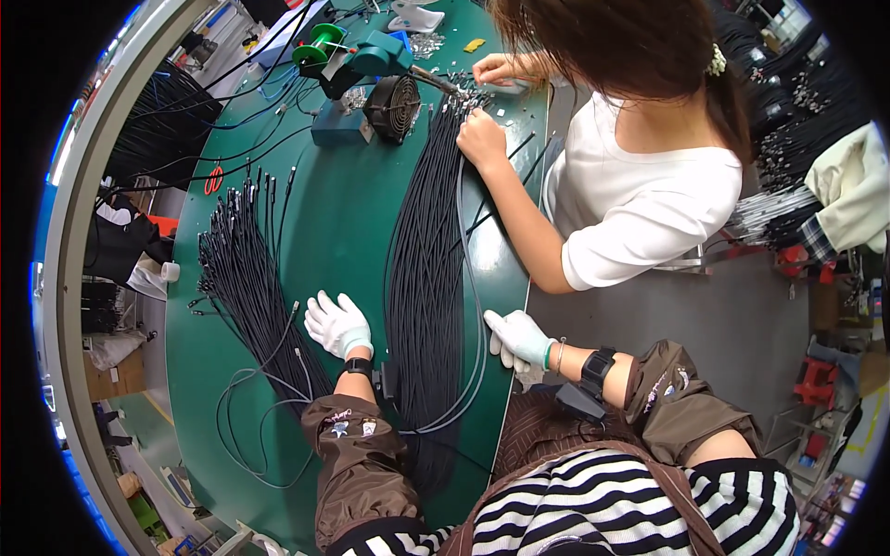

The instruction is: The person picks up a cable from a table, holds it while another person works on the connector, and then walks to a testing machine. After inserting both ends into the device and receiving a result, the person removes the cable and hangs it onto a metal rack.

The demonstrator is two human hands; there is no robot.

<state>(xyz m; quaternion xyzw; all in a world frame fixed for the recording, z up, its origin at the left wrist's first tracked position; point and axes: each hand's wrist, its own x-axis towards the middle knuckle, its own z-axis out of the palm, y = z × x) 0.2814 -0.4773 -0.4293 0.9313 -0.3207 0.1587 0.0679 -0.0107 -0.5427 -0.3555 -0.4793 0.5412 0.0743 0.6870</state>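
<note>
My left hand (336,323), in a white glove, is open with its fingers spread over the green table (320,222), holding nothing. It lies between two bundles of black cables. The left bundle (246,264) fans out toward its connector ends, with a loose grey cable (222,422) looped beside it. To the right of that hand runs a long bundle of black cables (425,241), with a grey cable (479,301) along its right side. At the table's right edge is my right hand (521,338), also gloved, near the grey cable. Its fingers are loosely apart, with nothing visible in them.
Across on the right, a co-worker in a white top (640,195) handles the far connector ends of the long bundle. A green spool (320,44), a round black fan (392,108), a blue box (341,125) and red-handled scissors (214,180) are on the table's far part.
</note>
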